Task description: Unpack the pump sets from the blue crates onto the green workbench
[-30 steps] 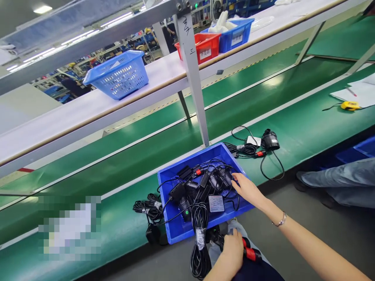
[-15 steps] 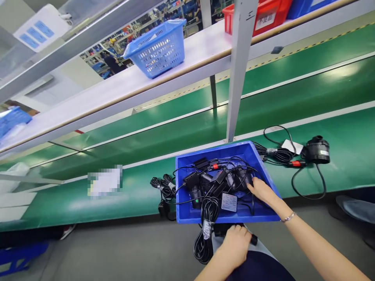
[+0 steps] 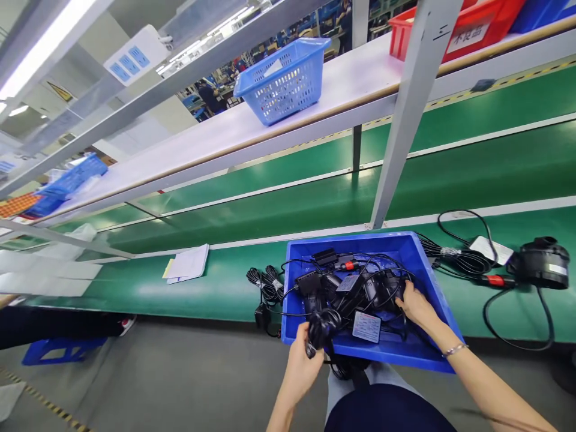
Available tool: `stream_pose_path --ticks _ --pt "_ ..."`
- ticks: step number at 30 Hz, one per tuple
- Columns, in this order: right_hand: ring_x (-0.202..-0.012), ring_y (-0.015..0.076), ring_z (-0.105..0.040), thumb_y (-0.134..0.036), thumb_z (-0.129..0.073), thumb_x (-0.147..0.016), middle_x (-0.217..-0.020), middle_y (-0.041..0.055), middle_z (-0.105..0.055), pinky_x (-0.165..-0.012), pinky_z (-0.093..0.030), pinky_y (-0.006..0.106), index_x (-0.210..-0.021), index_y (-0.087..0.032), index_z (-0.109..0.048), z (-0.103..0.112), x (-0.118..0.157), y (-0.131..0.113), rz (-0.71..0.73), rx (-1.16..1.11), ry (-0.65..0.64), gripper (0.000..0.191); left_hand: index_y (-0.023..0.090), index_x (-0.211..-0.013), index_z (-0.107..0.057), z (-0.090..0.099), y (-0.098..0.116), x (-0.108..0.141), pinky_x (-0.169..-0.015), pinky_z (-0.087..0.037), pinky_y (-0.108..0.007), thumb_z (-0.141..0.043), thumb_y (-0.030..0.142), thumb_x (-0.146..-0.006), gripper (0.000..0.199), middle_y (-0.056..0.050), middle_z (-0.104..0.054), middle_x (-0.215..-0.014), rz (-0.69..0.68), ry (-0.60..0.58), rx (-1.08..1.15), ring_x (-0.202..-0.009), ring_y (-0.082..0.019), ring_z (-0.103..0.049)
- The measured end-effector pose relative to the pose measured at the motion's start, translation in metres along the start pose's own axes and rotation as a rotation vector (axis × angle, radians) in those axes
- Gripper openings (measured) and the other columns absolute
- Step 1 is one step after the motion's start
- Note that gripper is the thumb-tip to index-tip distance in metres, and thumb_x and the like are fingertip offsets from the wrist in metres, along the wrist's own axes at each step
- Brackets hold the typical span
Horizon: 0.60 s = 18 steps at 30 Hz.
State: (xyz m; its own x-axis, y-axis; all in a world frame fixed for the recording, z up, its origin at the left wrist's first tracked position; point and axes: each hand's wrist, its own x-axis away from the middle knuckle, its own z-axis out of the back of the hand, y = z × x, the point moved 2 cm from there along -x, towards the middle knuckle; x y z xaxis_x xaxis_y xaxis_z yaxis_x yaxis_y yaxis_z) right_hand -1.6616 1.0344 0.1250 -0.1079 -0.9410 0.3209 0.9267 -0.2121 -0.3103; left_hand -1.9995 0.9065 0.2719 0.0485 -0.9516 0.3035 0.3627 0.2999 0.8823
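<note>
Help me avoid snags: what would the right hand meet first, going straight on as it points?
The right hand would probably meet the black part just ahead of it in the blue bin; depth and exact contact are unclear here.

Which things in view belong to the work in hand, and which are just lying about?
Work in hand:
cable bundle, held in the left hand
black device, apparently touched by the right hand
blue bin around that device
probably the similar device at right

Lying about, apparently:
papers
light-blue basket
red bin
</note>
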Motion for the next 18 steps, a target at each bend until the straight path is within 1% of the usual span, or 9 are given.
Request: stream_pose_path --ticks 3,5,6,8,10,12,14,16,18 --pt "-0.102 0.0412 -0.068 -0.02 -0.048 -0.097 -0.11 0.0311 -0.063 -0.084 -0.055 0.047 -0.137 0.007 -0.037 0.003 0.001 -0.002 0.022 0.006 0.003 0.05 0.018 -0.107 -0.057 0.037 0.036 -0.001 -0.078 -0.05 -0.032 -0.074 0.038 -0.077 0.04 -0.004 -0.066 -0.093 -0.005 0.079 0.232 -0.08 -0.018 -0.061" --pt "-0.1 0.0416 -0.068 -0.019 -0.047 -0.096 -0.109 0.0309 -0.062 -0.081 -0.055 0.048 -0.137 0.007 -0.037 0.006 0.004 -0.003 0.045 -0.004 0.01 0.05 0.017 -0.102 -0.059 0.06 0.059 0.0 -0.068 -0.047 -0.028 -0.081 0.042 -0.074 0.043 -0.003 -0.063 -0.086 -0.028 0.083 0.352 -0.069 -0.014 -0.057" --pt "-0.099 0.0419 -0.068 -0.019 -0.046 -0.095 -0.11 0.0309 -0.062 -0.081 -0.055 0.049 -0.138 0.006 -0.038 0.008 0.005 -0.004 0.058 -0.013 0.017 0.05 0.017 -0.104 -0.06 0.071 0.07 0.002 -0.064 -0.045 -0.027 -0.083 0.042 -0.073 0.046 -0.002 -0.061 -0.085 -0.062 0.082 0.427 -0.066 -0.013 -0.055" --pt "-0.1 0.042 -0.067 -0.018 -0.042 -0.094 -0.113 0.0307 -0.06 -0.08 -0.055 0.05 -0.137 0.003 -0.039 0.012 0.008 -0.005 0.086 -0.045 0.038 0.048 0.018 -0.113 -0.062 0.09 0.089 0.007 -0.058 -0.042 -0.024 -0.085 0.042 -0.072 0.053 0.0 -0.056 -0.084 -0.154 0.086 0.606 -0.062 -0.009 -0.05" --pt "-0.1 0.0399 -0.066 -0.018 -0.035 -0.095 -0.117 0.0291 -0.059 -0.079 -0.054 0.049 -0.136 -0.002 -0.041 0.017 0.012 -0.005 0.119 -0.099 0.066 0.044 0.019 -0.12 -0.061 0.109 0.104 0.015 -0.054 -0.039 -0.022 -0.082 0.041 -0.076 0.054 0.002 -0.05 -0.083 -0.262 0.095 0.739 -0.058 -0.007 -0.045" --pt "-0.098 0.0359 -0.066 -0.021 -0.03 -0.096 -0.115 0.0248 -0.06 -0.08 -0.053 0.048 -0.131 -0.008 -0.043 0.024 0.016 -0.005 0.165 -0.182 0.093 0.04 0.019 -0.121 -0.062 0.125 0.114 0.025 -0.053 -0.039 -0.022 -0.079 0.038 -0.079 0.049 0.002 -0.047 -0.081 -0.341 0.088 0.727 -0.056 -0.006 -0.043" --pt "-0.087 0.0302 -0.067 -0.03 -0.029 -0.098 -0.102 0.0164 -0.063 -0.077 -0.053 0.043 -0.125 -0.013 -0.044 0.033 0.023 -0.005 0.225 -0.284 0.098 0.035 0.02 -0.123 -0.062 0.138 0.117 0.034 -0.052 -0.041 -0.023 -0.078 0.036 -0.08 0.048 0.002 -0.047 -0.079 -0.382 0.055 0.637 -0.055 -0.007 -0.045" --pt "-0.073 0.0248 -0.065 -0.042 -0.029 -0.1 -0.084 0.0062 -0.063 -0.071 -0.053 0.037 -0.122 -0.018 -0.041 0.044 0.036 -0.007 0.294 -0.387 0.073 0.035 0.021 -0.124 -0.062 0.149 0.114 0.043 -0.051 -0.041 -0.023 -0.078 0.037 -0.079 0.051 0.002 -0.046 -0.078 -0.393 0.052 0.588 -0.053 -0.007 -0.045" --pt "-0.066 0.0215 -0.064 -0.051 -0.03 -0.101 -0.077 0.0001 -0.063 -0.068 -0.053 0.033 -0.124 -0.021 -0.037 0.053 0.056 -0.014 0.361 -0.469 0.033 0.039 0.02 -0.123 -0.062 0.157 0.106 0.049 -0.048 -0.039 -0.023 -0.079 0.041 -0.077 0.053 0.002 -0.044 -0.076 -0.366 0.111 0.603 -0.052 -0.007 -0.042"
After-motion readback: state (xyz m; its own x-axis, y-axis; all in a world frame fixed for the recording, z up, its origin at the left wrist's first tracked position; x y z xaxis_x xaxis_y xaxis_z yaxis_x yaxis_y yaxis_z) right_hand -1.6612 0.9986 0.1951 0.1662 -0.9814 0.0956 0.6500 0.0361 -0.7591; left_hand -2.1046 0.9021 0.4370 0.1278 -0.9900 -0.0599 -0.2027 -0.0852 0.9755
